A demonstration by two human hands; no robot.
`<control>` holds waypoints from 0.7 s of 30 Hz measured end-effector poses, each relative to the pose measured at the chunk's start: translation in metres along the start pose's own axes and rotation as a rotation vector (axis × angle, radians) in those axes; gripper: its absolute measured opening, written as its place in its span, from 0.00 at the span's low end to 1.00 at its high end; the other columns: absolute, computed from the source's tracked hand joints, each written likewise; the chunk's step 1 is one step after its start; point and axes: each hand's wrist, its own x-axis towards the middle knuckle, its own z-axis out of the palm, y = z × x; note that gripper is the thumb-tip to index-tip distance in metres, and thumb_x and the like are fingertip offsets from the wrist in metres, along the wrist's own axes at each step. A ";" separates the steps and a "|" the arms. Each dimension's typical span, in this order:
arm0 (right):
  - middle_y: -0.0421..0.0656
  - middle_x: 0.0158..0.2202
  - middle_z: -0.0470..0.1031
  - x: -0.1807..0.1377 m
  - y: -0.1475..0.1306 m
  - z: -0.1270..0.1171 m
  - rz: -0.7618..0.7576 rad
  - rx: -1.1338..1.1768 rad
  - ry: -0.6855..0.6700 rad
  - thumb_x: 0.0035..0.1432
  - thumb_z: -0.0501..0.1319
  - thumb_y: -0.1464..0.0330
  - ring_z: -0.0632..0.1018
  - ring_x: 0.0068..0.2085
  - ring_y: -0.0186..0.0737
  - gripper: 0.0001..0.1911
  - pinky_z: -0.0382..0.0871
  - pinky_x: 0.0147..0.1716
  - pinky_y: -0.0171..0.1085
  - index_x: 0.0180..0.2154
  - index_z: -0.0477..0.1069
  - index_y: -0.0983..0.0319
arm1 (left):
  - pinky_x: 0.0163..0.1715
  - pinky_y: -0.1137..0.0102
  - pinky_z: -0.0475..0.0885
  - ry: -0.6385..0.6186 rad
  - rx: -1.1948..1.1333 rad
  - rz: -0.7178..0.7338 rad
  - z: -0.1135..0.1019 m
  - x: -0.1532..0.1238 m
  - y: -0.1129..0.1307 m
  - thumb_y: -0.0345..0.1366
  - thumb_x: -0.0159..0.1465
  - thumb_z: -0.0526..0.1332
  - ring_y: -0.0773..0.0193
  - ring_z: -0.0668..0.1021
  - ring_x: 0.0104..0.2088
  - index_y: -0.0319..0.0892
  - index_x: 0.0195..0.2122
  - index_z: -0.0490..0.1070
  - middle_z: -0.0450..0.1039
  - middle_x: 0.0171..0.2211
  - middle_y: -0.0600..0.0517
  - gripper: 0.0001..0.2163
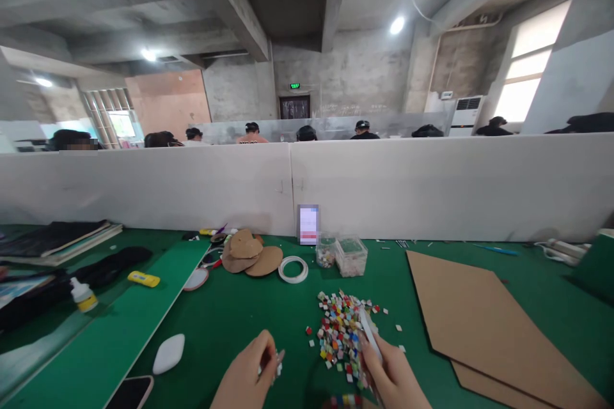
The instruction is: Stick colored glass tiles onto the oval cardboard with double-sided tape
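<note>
My left hand (249, 370) is closed in a pinch at the lower middle. Small whitish pieces (278, 367) show at its fingertips, probably mosaic tiles, partly hidden by the fingers. My right hand (393, 374) is shut on a slim whitish tool (369, 331), whose exact kind I cannot make out. The tool points up over the right side of a loose heap of small multicoloured mosaic tiles (338, 326). Below the heap, a row of coloured tiles (346, 401) is cut off by the bottom edge of the view.
Brown boards (484, 313) lie at right. Clear containers (352, 257), a phone (307, 225), a tape roll (293, 270) and cardboard discs (265, 261) stand or lie behind the heap. At left are a white mouse-like object (169, 353) and a glue bottle (84, 296). A white partition (384, 188) closes the back.
</note>
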 end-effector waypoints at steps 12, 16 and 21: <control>0.45 0.21 0.71 0.001 0.042 0.011 -0.049 -0.074 0.162 0.47 0.51 0.42 0.72 0.26 0.45 0.30 0.68 0.26 0.36 0.29 0.73 0.62 | 0.25 0.74 0.62 0.089 0.311 -0.059 0.002 0.003 -0.037 0.41 0.63 0.44 0.63 0.73 0.26 0.44 0.28 0.65 0.71 0.28 0.50 0.14; 0.44 0.21 0.70 -0.002 0.037 0.008 -0.046 -0.065 0.150 0.48 0.50 0.42 0.72 0.26 0.44 0.31 0.67 0.24 0.35 0.29 0.73 0.62 | 0.26 0.73 0.63 0.105 0.398 -0.009 0.006 0.009 -0.038 0.42 0.63 0.43 0.62 0.73 0.28 0.43 0.28 0.65 0.70 0.27 0.49 0.15; 0.42 0.18 0.66 -0.003 0.043 0.007 -0.025 -0.079 0.134 0.49 0.49 0.43 0.70 0.22 0.41 0.32 0.65 0.21 0.34 0.31 0.73 0.64 | 0.30 0.72 0.64 0.118 0.406 0.064 0.009 0.014 -0.037 0.40 0.63 0.43 0.60 0.72 0.34 0.44 0.32 0.67 0.70 0.32 0.48 0.14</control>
